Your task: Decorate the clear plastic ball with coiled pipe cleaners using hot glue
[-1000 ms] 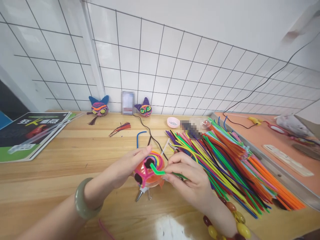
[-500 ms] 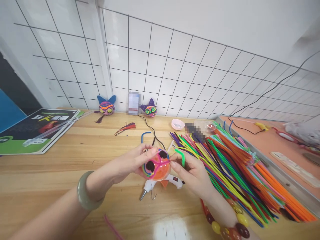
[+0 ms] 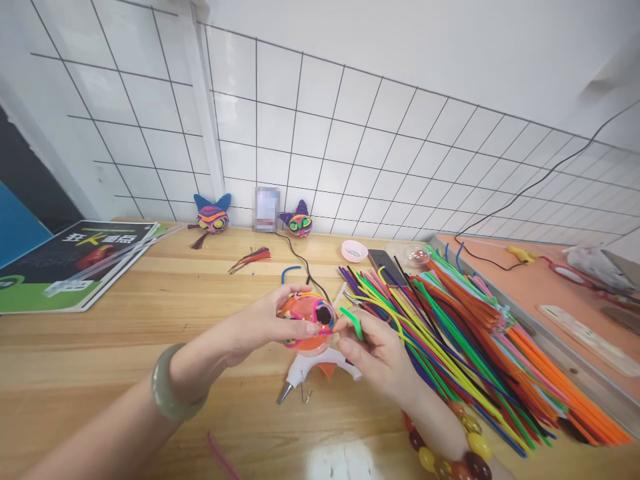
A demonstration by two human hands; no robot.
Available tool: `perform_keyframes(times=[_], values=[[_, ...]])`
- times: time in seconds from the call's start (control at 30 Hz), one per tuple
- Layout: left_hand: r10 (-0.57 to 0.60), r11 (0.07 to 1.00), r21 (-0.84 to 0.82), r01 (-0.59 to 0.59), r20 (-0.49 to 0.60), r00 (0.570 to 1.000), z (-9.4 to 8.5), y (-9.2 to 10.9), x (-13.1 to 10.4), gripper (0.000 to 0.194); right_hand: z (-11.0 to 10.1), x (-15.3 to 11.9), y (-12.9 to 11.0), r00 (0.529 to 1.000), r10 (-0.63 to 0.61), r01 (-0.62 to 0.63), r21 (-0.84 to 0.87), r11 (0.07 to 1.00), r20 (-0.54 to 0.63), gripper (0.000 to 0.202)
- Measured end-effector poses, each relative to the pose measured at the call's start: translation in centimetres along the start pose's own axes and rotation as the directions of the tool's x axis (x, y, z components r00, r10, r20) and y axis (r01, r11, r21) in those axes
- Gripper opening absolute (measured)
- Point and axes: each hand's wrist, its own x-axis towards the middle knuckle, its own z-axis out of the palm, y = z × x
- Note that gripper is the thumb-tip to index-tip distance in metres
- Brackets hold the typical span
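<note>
A round orange ornament, with coloured strips and a black round patch on it, is gripped by my left hand, thumb across its front. My right hand pinches at the ornament's right edge, and a short green pipe cleaner sticks up from between its fingers. Just under the ornament a white glue gun lies on the table, its metal nozzle toward the lower left. Many coloured pipe cleaners are spread to the right of my right hand.
Two finished cat-like heads, one blue-eared and one purple-eared, stand by the wall around a small screen. Farther along are a pink bowl and a phone. A booklet lies left; a tassel is at mid-table.
The ornament has turned in my left hand, whose thumb has come down over its front, so one black patch shows instead of two. My right hand has shifted slightly left and down.
</note>
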Motion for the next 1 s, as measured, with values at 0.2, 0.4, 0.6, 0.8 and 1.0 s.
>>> perform_keyframes(times=[0.2,0.4,0.6,0.8,1.0], values=[[0.023,0.999,-0.034,-0.024,-0.033,0.999,-0.24,-0.35,0.16,0.067,-0.15,-0.19,-0.42,0.997,-0.071,0.071,-0.018,0.997,0.042,0.041],[0.013,0.999,-0.036,-0.014,-0.011,1.000,-0.31,-0.17,0.37,0.046,-0.04,-0.23,-0.65,0.983,-0.183,0.186,-0.213,0.959,0.036,0.019],[-0.024,0.998,-0.061,0.029,0.086,0.996,-0.76,0.08,0.60,0.044,-0.29,-0.24,-0.47,0.960,-0.278,0.274,-0.319,0.907,0.035,0.012],[-0.036,0.993,-0.113,0.043,0.060,0.998,-0.75,-0.23,0.68,0.056,-0.27,-0.05,-0.29,0.895,-0.442,0.430,-0.360,0.828,0.051,0.013],[-0.004,0.993,-0.120,0.013,0.074,0.997,-0.31,-0.65,0.92,0.048,-0.27,-0.46,0.14,0.834,-0.547,0.497,-0.521,0.694,0.067,0.014]])
